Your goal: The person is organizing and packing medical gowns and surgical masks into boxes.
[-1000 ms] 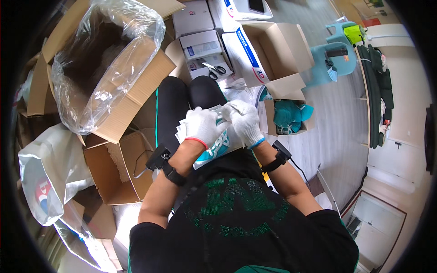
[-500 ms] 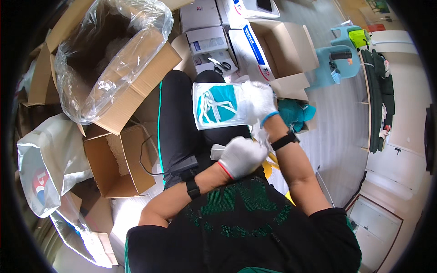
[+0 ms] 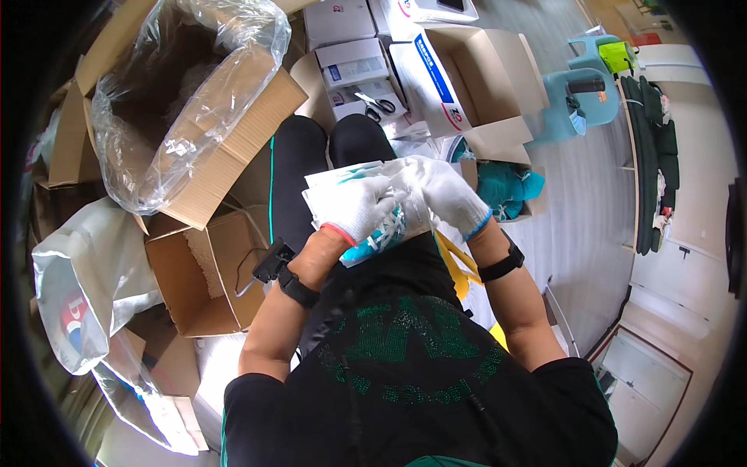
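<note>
Over my lap lies a clear plastic bag (image 3: 420, 221) with a folded teal cloth item (image 3: 359, 253) and white ties inside. My right hand (image 3: 450, 196), in a white knit glove with a blue cuff, grips the bag's right side. My left hand (image 3: 359, 210), gloved in white with a red cuff, rests over the bag with its fingers curled closed near the bag's upper part. What those fingers pinch is hidden. White flat sheets or packet edges (image 3: 317, 199) stick out beside the left hand; I cannot tell which they are.
A large carton (image 3: 249, 144) lined with clear plastic stands at the left, with a smaller open carton (image 3: 245, 292) below it. Black-handled scissors (image 3: 377, 105) lie on white boxes ahead. An open white box (image 3: 436, 82) and a carton of teal items (image 3: 506, 191) stand right, near blue stools (image 3: 603, 109).
My left hand has moved up from near my waist onto the bag. The bag has come closer to me and tilted, and my right hand has shifted slightly down.
</note>
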{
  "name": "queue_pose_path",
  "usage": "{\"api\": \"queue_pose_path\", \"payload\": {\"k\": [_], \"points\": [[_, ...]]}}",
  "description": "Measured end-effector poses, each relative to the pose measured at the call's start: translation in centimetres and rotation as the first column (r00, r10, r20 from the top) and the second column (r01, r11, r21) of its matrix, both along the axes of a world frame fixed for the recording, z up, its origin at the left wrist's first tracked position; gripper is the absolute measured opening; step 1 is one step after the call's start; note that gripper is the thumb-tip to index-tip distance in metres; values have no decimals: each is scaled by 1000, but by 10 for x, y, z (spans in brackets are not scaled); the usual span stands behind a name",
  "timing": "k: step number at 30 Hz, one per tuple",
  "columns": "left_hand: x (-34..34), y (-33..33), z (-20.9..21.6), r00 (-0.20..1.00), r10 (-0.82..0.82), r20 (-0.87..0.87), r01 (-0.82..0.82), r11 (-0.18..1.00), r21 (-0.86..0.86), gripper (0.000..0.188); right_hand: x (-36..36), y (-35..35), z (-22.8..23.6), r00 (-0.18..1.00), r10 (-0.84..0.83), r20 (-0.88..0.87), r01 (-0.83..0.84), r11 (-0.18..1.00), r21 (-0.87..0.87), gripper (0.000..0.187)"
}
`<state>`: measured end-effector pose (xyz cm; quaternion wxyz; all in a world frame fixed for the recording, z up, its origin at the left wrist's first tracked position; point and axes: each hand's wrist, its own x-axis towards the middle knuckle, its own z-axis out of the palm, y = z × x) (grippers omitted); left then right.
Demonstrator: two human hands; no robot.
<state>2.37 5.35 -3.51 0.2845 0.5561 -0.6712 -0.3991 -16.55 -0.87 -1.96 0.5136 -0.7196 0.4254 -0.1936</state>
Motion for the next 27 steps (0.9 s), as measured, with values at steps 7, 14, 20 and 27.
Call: {"api": "queue_pose_path", "payload": {"k": [7,14,20,27], "points": [[-13,3,0,1000,-20,-12,16,971,-239,19,8,11,-29,958,-285,-31,277,893,353,17],[-30,26,20,948,-121,294,230,899,-373,14,22,15,-41,882,-374,-288,347,927,-142,12],[-34,48,66,949,-294,118,311,800,-512,24,8,14,-60,862,-407,-303,326,902,-283,19],[20,4,26,993,87,86,-62,963,-261,20,2,3,-27,992,-105,71,119,966,-231,14]]}}
